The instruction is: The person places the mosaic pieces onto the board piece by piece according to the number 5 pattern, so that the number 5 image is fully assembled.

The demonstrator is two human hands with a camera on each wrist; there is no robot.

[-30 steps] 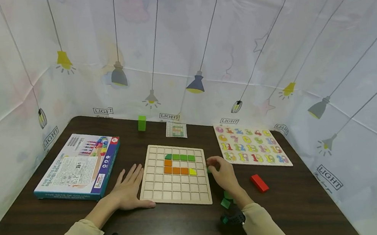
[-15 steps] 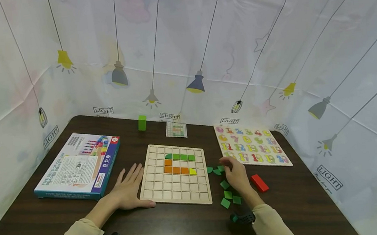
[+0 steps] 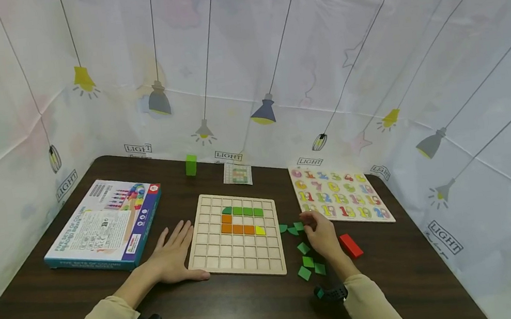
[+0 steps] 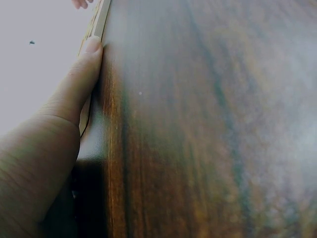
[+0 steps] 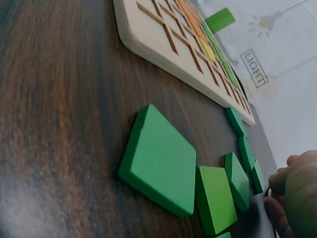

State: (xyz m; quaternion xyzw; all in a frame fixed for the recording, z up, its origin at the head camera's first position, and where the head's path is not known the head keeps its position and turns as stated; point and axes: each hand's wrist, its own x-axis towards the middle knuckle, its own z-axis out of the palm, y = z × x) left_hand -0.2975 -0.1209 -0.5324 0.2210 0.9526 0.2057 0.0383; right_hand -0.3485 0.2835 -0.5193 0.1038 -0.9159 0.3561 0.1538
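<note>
A wooden grid board carries several green, orange and yellow tiles. My left hand lies flat with fingers spread at its left side, the thumb along the near corner. In the left wrist view that thumb touches the board's edge. My right hand is right of the board, fingers curled, tips right at a green tile. Whether they hold anything I cannot tell. Two rounded green tiles lie beside it. Nearer me are a dark green square tile, a lighter green one and others.
A red block lies right of my right hand, with a number board behind. A boxed toy is on the left. At the back, a green block stands near a pattern card.
My right hand has moved right, away from the board's edge, uncovering the green tiles, then stayed beside the far one. My left hand has kept its place.
</note>
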